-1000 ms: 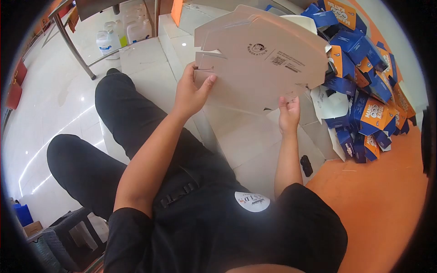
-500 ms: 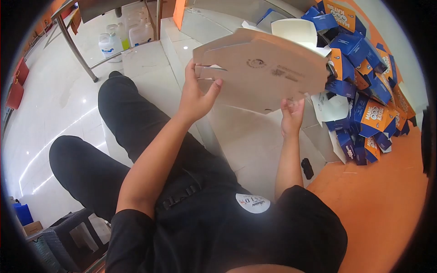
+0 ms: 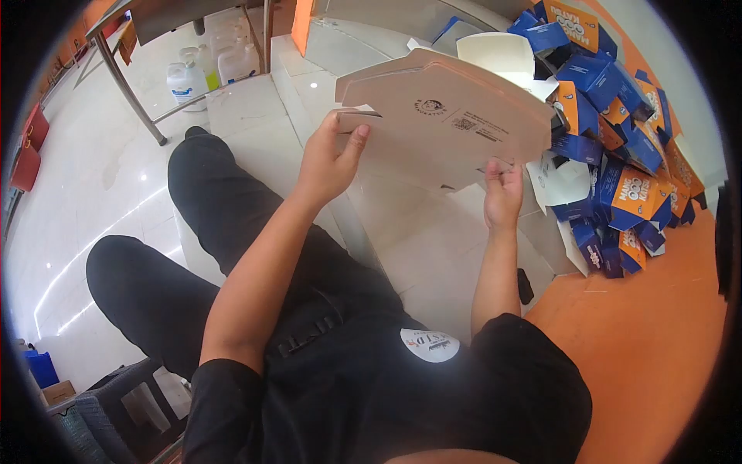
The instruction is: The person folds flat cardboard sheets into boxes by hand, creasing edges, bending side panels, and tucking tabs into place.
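Both hands hold a flat box blank (image 3: 440, 127) of plain cardboard, printed with a small round logo, text and a square code. My left hand (image 3: 331, 158) is closed on its left edge, the thumb pressing a small flap there. At the lower right edge, my right hand (image 3: 504, 195) pinches the blank between thumb and fingers. The blank is raised above the tiled step, tilted, its printed face towards me. More than one layer shows along its upper left edge.
To the right lies a heap of folded blue and orange boxes (image 3: 635, 189), beside an orange surface (image 3: 641, 340). A small black object (image 3: 525, 286) rests on the tiles near my right forearm. White jugs (image 3: 185, 83) stand beneath a metal-legged table (image 3: 127, 81). A dark woven crate (image 3: 127, 410) is at lower left.
The blank has tilted a little, and its print now reads more sharply. My left hand has shifted slightly down and left along the edge; my right hand has moved slightly right and down.
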Motion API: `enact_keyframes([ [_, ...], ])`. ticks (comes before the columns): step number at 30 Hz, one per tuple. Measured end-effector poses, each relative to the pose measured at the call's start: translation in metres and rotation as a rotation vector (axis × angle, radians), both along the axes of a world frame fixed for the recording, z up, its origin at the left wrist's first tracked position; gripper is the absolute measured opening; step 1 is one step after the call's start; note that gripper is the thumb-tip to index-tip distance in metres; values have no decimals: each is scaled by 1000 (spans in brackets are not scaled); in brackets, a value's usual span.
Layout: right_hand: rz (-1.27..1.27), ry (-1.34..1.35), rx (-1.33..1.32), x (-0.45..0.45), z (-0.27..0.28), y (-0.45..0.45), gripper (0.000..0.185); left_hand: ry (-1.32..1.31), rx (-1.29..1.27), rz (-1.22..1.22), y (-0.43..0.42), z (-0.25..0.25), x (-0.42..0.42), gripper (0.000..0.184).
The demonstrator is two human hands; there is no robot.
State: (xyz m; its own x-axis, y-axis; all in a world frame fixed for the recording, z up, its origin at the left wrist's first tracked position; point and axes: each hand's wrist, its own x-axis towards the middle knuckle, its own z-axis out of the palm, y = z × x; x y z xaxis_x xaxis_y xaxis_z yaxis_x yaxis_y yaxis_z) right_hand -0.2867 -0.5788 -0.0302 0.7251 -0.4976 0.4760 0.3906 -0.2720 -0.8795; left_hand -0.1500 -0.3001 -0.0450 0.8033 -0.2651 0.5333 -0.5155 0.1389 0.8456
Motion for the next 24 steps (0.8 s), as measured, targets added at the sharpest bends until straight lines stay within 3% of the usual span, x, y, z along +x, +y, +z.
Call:
enact_keyframes([
  [8, 11, -115, -50, -4, 13, -9, 62, 35, -244, -60, -3, 6, -5, 30],
  [11, -38, -226, -111, 0, 25, -1, 67, 148, -164, -165, 6, -9, 2, 32],
  [15, -139, -240, -243, -2, 48, 9, 71, 207, -242, -259, 7, -11, 4, 36],
  [21, -458, -169, -606, 3, 72, 22, 75, 357, -316, -346, 15, -2, 2, 38],
  [24, -619, -274, -1063, 0, 91, 31, 75, 422, -235, -347, 23, 6, 0, 38],
])
